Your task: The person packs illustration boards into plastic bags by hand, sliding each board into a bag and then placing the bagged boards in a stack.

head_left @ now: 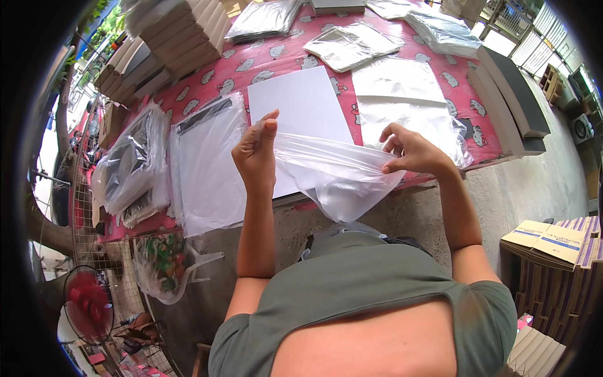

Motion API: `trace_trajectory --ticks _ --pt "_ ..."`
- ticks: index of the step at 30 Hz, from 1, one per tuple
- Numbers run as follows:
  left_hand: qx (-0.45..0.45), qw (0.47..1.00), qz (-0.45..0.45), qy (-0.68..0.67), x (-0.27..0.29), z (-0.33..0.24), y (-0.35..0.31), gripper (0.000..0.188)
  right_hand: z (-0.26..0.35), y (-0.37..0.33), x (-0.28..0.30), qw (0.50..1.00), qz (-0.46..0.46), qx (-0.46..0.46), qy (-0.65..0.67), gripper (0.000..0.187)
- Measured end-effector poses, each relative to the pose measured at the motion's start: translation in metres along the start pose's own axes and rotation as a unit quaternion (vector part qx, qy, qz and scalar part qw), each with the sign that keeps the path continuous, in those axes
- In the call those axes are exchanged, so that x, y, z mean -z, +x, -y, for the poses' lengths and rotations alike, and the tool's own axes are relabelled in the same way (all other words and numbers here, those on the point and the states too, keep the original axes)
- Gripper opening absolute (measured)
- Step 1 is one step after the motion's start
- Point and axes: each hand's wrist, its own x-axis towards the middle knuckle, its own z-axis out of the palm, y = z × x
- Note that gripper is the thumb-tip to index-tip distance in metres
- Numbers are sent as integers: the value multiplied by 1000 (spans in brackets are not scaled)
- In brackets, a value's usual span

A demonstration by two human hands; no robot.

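Observation:
A clear plastic bag is stretched between my two hands at the table's near edge, its lower part hanging in front of me. My left hand is closed on one end of it, thumb pointing up. At the other end my right hand pinches the plastic between thumb and fingers. Under and behind the bag lies a white board, partly covered by the plastic. Left of it, white sheets or boards in clear plastic lie flat. A pile of flat clear bags lies to the right.
The table wears a pink patterned cover. Plastic-wrapped packs and tall board stacks stand left; dark-topped stacks line the right edge. Cardboard boxes are at lower right, a red fan at lower left.

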Motion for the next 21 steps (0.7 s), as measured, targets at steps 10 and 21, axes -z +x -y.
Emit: trace_trajectory --ticks 10,21 --pt "320 881 129 -323 35 -1 3 24 -14 6 -1 916 -124 86 372 32" --pt "148 931 -5 -334 11 -27 -10 25 14 3 -1 955 -245 53 158 16"
